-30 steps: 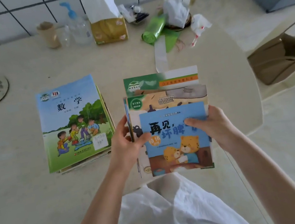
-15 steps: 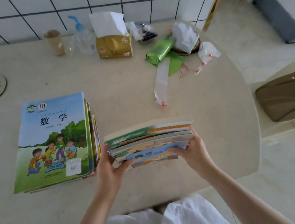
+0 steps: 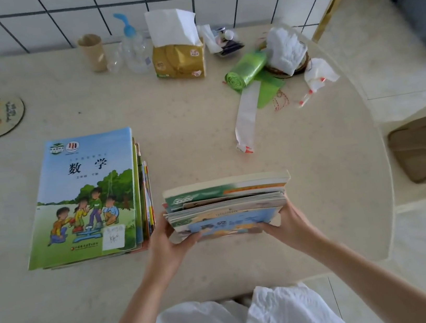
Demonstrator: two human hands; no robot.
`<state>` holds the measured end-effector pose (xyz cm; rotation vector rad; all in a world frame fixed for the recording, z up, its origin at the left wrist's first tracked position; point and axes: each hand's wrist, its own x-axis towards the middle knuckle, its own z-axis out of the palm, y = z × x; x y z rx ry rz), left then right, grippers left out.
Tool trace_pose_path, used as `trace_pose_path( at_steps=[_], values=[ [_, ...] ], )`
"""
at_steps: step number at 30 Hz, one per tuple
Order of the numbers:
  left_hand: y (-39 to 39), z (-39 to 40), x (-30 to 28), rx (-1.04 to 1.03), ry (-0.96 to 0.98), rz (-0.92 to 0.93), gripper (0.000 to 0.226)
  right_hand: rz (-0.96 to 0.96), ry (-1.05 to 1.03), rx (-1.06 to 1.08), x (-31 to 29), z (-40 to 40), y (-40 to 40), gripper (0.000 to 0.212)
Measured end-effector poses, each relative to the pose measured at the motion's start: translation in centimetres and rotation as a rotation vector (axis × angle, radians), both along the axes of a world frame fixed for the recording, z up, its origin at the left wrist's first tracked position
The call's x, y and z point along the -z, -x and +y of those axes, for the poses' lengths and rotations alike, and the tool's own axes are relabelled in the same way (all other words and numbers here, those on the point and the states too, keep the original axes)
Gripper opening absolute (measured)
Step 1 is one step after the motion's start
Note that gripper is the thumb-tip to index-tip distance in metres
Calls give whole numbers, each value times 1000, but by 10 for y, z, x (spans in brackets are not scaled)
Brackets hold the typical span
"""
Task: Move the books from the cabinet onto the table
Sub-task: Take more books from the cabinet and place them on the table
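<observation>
Tissue box (image 3: 178, 62) holds tissues; both hands' grip, seemingly, clasps book bundle (image 3: 226, 206).

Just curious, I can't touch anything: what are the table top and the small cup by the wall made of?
Table top: seemingly stone or a stone-like composite, cream with fine speckles and a dull sheen. Cup: likely brown paper, matte with soft, slightly uneven walls, though I can't be sure.
</observation>
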<state>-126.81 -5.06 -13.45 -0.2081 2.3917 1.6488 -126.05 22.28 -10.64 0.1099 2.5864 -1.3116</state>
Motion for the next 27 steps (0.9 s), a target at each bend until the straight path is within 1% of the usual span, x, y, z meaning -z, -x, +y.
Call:
trace_pose_path(
  at_steps=[4,7,11,13,15,18,21,24,27],
  values=[
    [0,6,3,-16,-10,-14,51,21,-48,-30,12,4,-1,62],
    [-1,11,1,-56,-71,-22,52,2,-25,-53,16,1,2,68],
    [4,11,0,-65,-96,-61,52,-60,20,-82,15,6,13,79],
    [11,10,-2,-57,-93,-86,52,-133,63,-62,12,8,24,81],
    [19,9,-5,-66,-106,-121,50,-240,122,-20,11,10,36,75],
    [29,12,-10,-151,-201,-212,53,-422,233,23,9,9,54,62],
    [42,20,-14,-260,-214,-301,45,-617,353,90,7,2,75,61],
    [60,26,-6,-376,-183,-393,39,-710,363,103,12,-8,95,61],
    [71,30,6,-473,-151,-475,34,-765,320,109,17,-17,110,56]
  ],
)
